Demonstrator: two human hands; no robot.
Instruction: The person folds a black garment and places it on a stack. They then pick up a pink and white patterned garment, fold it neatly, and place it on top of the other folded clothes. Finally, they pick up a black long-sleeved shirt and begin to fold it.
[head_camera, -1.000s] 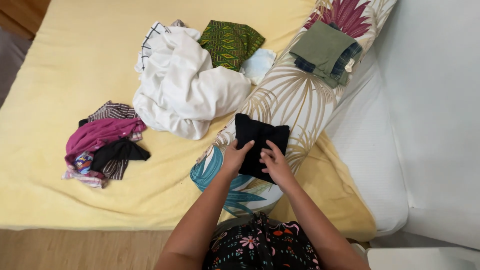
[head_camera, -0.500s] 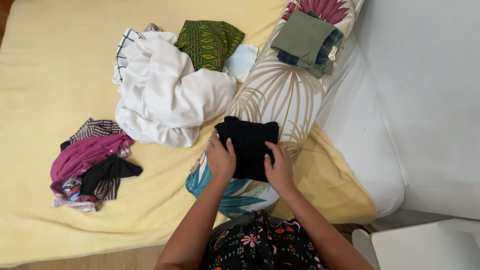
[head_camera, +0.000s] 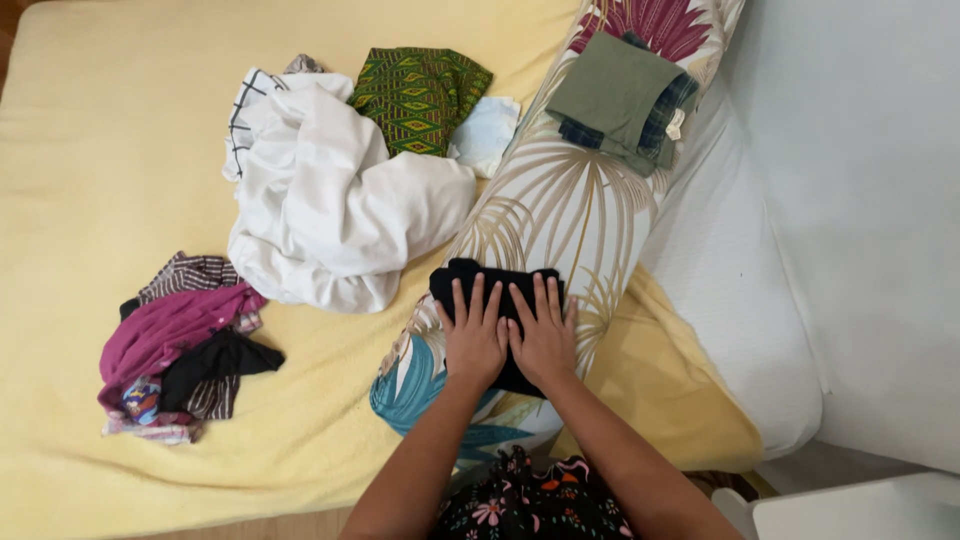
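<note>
Fingers (head_camera: 478, 300) of both hands are lying flat and slightly spread, pressing down on the folded black garment (head_camera: 490, 280) rather than gripping it. The left hand (head_camera: 474, 338) and the right hand (head_camera: 541, 335) are sitting side by side, thumbs nearly touching, covering most of the cloth, so only its far edge and a sliver near the wrists are showing. The garment is resting on the long leaf-patterned bolster (head_camera: 560, 215), which is running from about six o'clock up toward one o'clock across the yellow bedsheet (head_camera: 90, 170).

Half a second ago the hands were holding the black piece at its two sides with its middle exposed; now they are lying together over its centre, palms down, and the piece is looking more compact.

At one o'clock from the hands, a stack of folded olive and plaid clothes (head_camera: 620, 100) is sitting on the bolster. At eleven o'clock a crumpled white sheet (head_camera: 330, 210) is lying beside a green patterned cloth (head_camera: 420, 95). At nine o'clock a small heap of magenta and dark clothing (head_camera: 175, 350) is lying well apart.
</note>
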